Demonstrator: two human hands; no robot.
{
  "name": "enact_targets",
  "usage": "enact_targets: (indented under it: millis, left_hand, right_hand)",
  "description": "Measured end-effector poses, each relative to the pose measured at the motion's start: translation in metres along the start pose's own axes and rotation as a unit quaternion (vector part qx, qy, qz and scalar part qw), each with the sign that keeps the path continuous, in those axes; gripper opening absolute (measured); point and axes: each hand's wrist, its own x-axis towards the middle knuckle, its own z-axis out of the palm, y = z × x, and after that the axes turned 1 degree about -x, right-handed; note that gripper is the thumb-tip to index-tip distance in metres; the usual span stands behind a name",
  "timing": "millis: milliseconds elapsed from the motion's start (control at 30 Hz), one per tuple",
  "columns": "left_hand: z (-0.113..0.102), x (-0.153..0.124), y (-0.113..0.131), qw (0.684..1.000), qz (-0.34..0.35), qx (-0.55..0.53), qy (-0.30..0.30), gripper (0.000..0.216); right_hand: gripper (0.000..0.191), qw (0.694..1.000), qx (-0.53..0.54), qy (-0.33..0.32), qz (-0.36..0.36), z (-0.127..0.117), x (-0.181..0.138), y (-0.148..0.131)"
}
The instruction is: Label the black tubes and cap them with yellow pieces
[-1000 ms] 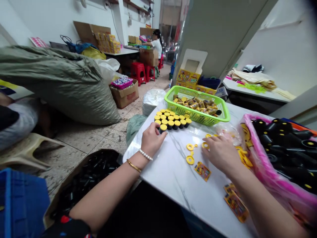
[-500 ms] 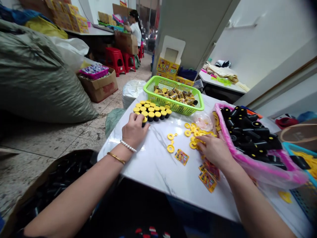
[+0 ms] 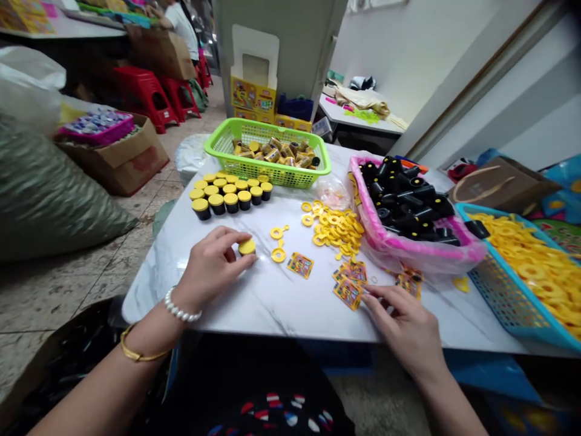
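Between the thumb and fingers of my left hand (image 3: pixel 215 260) is a small black tub with a yellow lid (image 3: pixel 247 246), near the table's left side. Rows of similar yellow-lidded tubs (image 3: pixel 230 198) stand just beyond it. My right hand (image 3: pixel 403 324) pinches the edge of a colourful printed card (image 3: pixel 348 293) at the front of a small card pile. Another printed card (image 3: pixel 300 264) lies flat between the hands. Two yellow ring pieces (image 3: pixel 278 254) rest close to it, and a heap of yellow rings (image 3: pixel 338 229) lies farther back.
A green basket (image 3: pixel 267 175) of wrapped tubs stands at the back. To the right are a pink-rimmed, plastic-lined bin (image 3: pixel 363 233) of black parts and a blue basket (image 3: pixel 492 297) of yellow rings. Red stools (image 3: pixel 143 91) and a seated person (image 3: pixel 180 27) are farther off.
My left hand has drawn a yellow-lidded tub away from the rows, toward me. My right hand has moved from the yellow rings to the printed cards. The view has swung right.
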Motion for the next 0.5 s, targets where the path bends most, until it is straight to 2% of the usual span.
enact_targets:
  millis: [133, 200, 267, 333, 400, 433, 500]
  left_hand:
    - [0.011, -0.020, 0.017, 0.992, 0.001, -0.078, -0.094, 0.027]
    - [0.017, -0.023, 0.020, 0.989, -0.003, -0.094, -0.113, 0.033]
    - [0.019, -0.020, 0.023, 0.988, -0.006, -0.101, -0.116, 0.040]
    - [0.014, -0.018, 0.027, 0.990, -0.012, -0.108, -0.090, 0.044]
    - [0.003, -0.030, 0.034, 0.992, -0.033, -0.118, -0.026, 0.043]
    - [-0.005, -0.046, 0.038, 0.991, -0.045, -0.125, 0.016, 0.039]
    - [-0.020, -0.098, 0.045, 0.984, -0.060, -0.147, 0.076, 0.032]
  right_hand:
    - [0.017, 0.995, 0.066, 0.015, -0.070, 0.024, 0.029, -0.037]
    - [0.019, 0.994, 0.037, -0.013, -0.106, 0.043, 0.049, -0.055]
    - [0.018, 0.991, -0.039, -0.060, -0.111, 0.063, 0.064, -0.068]
    - [0.014, 0.983, -0.112, -0.094, -0.107, 0.080, 0.072, -0.075]
    - [0.012, 0.978, -0.144, -0.104, -0.109, 0.088, 0.074, -0.076]
    - [0.012, 0.978, -0.144, -0.102, -0.112, 0.090, 0.073, -0.075]
    - [0.010, 0.981, -0.120, -0.096, -0.116, 0.089, 0.070, -0.073]
